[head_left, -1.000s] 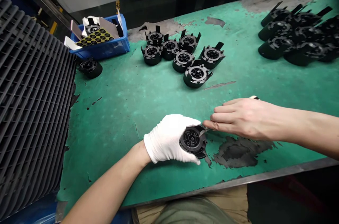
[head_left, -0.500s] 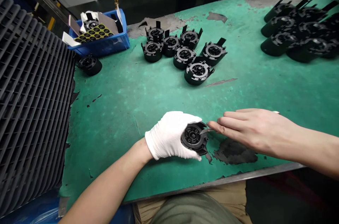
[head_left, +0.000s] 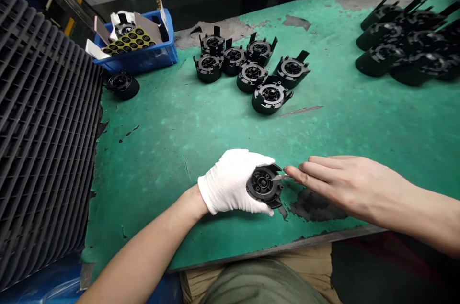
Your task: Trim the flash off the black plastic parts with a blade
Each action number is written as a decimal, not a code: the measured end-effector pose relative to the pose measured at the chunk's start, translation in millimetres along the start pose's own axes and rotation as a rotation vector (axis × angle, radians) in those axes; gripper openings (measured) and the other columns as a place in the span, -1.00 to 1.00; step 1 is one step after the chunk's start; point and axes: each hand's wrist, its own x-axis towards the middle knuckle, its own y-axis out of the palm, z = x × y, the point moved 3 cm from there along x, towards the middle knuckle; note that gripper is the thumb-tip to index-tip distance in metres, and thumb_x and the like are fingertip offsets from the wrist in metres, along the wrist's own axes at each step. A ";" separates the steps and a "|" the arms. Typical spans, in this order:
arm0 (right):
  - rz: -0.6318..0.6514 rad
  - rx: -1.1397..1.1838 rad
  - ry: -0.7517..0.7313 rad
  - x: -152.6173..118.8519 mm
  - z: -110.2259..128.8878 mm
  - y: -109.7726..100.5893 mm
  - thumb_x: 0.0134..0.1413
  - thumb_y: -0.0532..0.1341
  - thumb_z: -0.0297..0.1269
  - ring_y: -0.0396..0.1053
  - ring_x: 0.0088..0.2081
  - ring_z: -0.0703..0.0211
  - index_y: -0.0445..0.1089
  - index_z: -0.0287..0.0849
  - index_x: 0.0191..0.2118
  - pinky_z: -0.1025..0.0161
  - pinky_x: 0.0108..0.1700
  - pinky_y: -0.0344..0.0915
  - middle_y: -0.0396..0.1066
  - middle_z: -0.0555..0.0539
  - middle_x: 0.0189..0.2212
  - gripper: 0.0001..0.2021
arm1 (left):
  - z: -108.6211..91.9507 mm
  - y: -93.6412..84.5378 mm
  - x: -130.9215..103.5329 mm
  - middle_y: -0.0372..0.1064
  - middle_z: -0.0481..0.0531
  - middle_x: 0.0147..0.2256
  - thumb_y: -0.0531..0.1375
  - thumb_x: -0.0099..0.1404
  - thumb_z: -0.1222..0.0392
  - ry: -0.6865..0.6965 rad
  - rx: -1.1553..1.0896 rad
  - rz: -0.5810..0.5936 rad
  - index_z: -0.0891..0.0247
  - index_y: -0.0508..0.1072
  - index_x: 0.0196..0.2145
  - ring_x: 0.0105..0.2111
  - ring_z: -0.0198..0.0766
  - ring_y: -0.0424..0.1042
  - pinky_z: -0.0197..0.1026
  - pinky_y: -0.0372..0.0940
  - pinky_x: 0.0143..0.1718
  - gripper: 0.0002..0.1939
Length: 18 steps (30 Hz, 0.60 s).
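My left hand [head_left: 233, 182], in a white glove, is wrapped round a round black plastic housing [head_left: 264, 183] near the table's front edge. The housing's face, with a ring and a small hub, is turned up towards me. Bare and closed, my right hand [head_left: 334, 182] pinches a thin metal blade [head_left: 281, 177], perhaps a craft knife; its handle is hidden by the fingers. The pointed tip lies over the housing's face, right of the hub; whether it touches, I cannot tell.
Several similar black housings [head_left: 252, 74] stand upright mid-table, and more housings [head_left: 381, 60] crowd the far right. A blue bin [head_left: 143, 60] with a yellow sticker sheet [head_left: 131, 40] sits back left, a single housing [head_left: 123, 85] before it. Stacked dark grids [head_left: 43, 141] border the left side.
My right hand has shifted slightly down and right, and the blade lies at a flatter angle. The left hand keeps its hold on the housing almost unmoved.
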 end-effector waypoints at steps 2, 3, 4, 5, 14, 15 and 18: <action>-0.027 0.037 0.016 0.9 1.8 0.1 0.73 0.10 -0.60 0.52 -0.23 0.09 0.47 -0.14 0.63 0.11 -0.15 0.45 0.62 -0.02 -0.17 -0.42 | 1.3 0.8 -1.7 0.83 0.39 0.30 0.71 0.28 -0.57 0.023 -0.003 -0.020 0.25 0.68 0.49 0.30 0.42 0.87 0.34 0.69 0.50 0.12; -0.057 0.053 0.039 0.9 3.4 -0.1 0.76 0.10 -0.57 0.54 -0.24 0.11 0.50 -0.10 0.58 0.14 -0.18 0.43 0.62 0.00 -0.19 -0.47 | 1.9 1.0 -2.4 0.83 0.39 0.30 0.72 0.28 -0.57 0.034 -0.007 -0.035 0.25 0.68 0.49 0.30 0.42 0.87 0.34 0.70 0.49 0.13; -0.096 0.061 0.081 0.2 5.7 -0.4 0.78 0.12 -0.54 0.55 -0.26 0.13 0.53 -0.05 0.53 0.16 -0.21 0.41 0.61 0.02 -0.21 -0.52 | 2.3 1.4 -3.0 0.83 0.39 0.30 0.72 0.28 -0.57 0.043 -0.013 -0.050 0.24 0.67 0.49 0.29 0.41 0.87 0.34 0.71 0.48 0.12; -0.132 0.062 0.141 -1.4 9.2 -0.6 0.80 0.15 -0.50 0.57 -0.26 0.15 0.55 -0.02 0.50 0.18 -0.24 0.40 0.63 0.02 -0.20 -0.57 | 2.5 1.8 -3.3 0.84 0.38 0.29 0.72 0.28 -0.57 0.051 -0.021 -0.064 0.24 0.67 0.49 0.28 0.41 0.88 0.35 0.71 0.47 0.12; -0.213 -0.020 0.614 -23.3 98.2 19.5 0.85 0.21 -0.27 0.72 -0.16 -0.02 0.44 -0.04 0.72 0.12 -0.17 0.56 0.74 -0.18 0.01 -0.47 | 3.4 12.2 -8.6 0.83 0.42 0.32 0.67 0.30 -0.70 0.084 0.042 -0.144 0.26 0.62 0.55 0.35 0.42 0.87 0.34 0.72 0.52 0.23; -0.211 -0.023 0.632 -21.8 106.4 23.4 0.86 0.21 -0.25 0.72 -0.15 -0.02 0.39 -0.05 0.77 0.11 -0.14 0.57 0.72 -0.17 0.00 -0.44 | 4.2 13.2 -9.5 0.83 0.44 0.33 0.67 0.30 -0.71 0.090 0.057 -0.148 0.26 0.61 0.56 0.36 0.43 0.86 0.35 0.71 0.53 0.24; -0.219 -0.063 0.631 -12.8 121.6 31.3 0.88 0.16 -0.27 0.64 -0.21 0.03 0.32 -0.13 0.80 0.12 -0.16 0.50 0.63 -0.10 -0.13 -0.42 | 7.1 15.0 -9.9 0.81 0.46 0.36 0.67 0.27 -0.74 0.082 0.087 -0.144 0.26 0.60 0.58 0.39 0.45 0.84 0.38 0.69 0.56 0.29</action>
